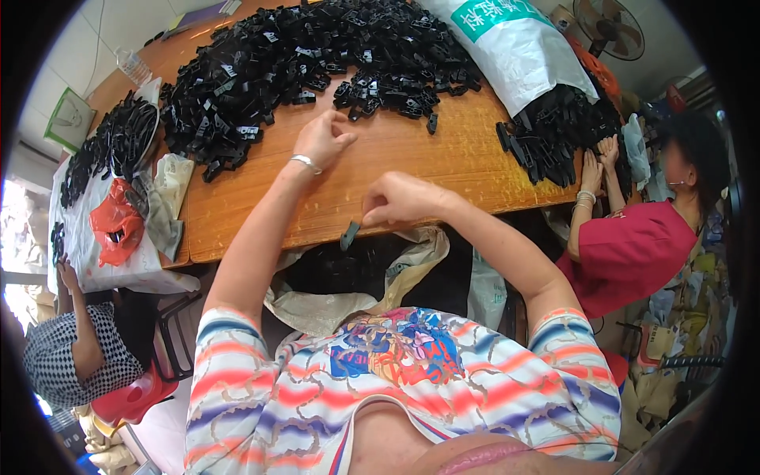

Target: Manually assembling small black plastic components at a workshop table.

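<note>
My left hand (323,141) is over the wooden table, just short of a large heap of small black plastic parts (245,71). Its thumb and forefinger are apart, and I see nothing between them. Nearer to me, at the table's front edge, my right hand (400,199) has its fingers bent inward. One small dark plastic part (349,236) hangs tilted at its fingertips, above an open pale sack (324,310) at my lap. Dark contents show in the shadowed mouth of the sack. A smaller cluster of parts (384,93) lies beyond my left hand.
A white sack (526,67) spills more black parts at right, where a co-worker in a red top (633,245) handles them. At left stand a covered side table with parts (119,142), a red plastic bag (117,222) and another person in checks (79,348).
</note>
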A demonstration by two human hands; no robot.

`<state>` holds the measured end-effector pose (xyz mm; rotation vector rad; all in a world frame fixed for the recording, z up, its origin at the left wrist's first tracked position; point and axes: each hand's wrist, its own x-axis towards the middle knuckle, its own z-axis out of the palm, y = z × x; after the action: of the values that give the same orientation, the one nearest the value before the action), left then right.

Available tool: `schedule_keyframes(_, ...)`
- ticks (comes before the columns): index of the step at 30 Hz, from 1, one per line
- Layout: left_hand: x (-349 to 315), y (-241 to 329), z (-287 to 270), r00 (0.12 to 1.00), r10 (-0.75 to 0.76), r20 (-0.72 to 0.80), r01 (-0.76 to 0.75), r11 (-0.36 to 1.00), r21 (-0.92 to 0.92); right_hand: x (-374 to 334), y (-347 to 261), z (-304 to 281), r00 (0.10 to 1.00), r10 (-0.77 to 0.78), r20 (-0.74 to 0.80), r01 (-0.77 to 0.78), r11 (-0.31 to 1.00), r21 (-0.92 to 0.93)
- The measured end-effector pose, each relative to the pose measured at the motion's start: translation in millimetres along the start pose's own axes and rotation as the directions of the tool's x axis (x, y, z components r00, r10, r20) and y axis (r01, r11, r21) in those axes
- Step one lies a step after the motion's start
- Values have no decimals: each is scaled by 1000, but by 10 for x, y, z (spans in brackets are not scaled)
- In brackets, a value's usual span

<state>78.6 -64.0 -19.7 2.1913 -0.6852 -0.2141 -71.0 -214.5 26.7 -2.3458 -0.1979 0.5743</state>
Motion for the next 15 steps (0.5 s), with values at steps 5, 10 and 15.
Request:
schedule_keyframes(5, 269, 244, 393, 976, -83, -199, 120, 976, 180, 546, 610, -338, 759, -222, -612, -40, 922, -384)
schedule_keyframes(10, 311, 205, 402, 955, -24, -297, 140, 916, 377, 962, 704, -544, 705, -315, -636, -87, 851, -517)
schedule_keyframes(15, 31, 33, 119, 965, 13, -261, 123, 858, 498, 931, 638, -578, 796, -301, -524, -55, 828, -559)
